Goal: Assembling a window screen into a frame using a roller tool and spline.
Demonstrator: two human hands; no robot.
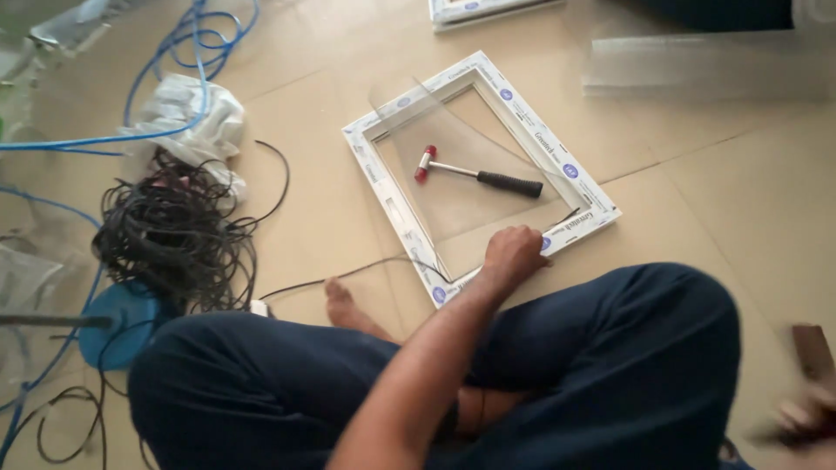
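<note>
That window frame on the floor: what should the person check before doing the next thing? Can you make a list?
1. Left hand steady on the white window frame: ok, it presses the near rail.
2. Glass pane seated in the frame: not ok, it looks skewed, one corner over the far rail.
3. Hammer off the glass: not ok, it lies on the pane.
4. Black gasket strip free to feed: ok, it runs loose from the cable tangle to the frame.
5. Right hand ready: cannot tell, it is blurred at the picture's edge.
6. Bare foot clear of the frame: ok.
</note>
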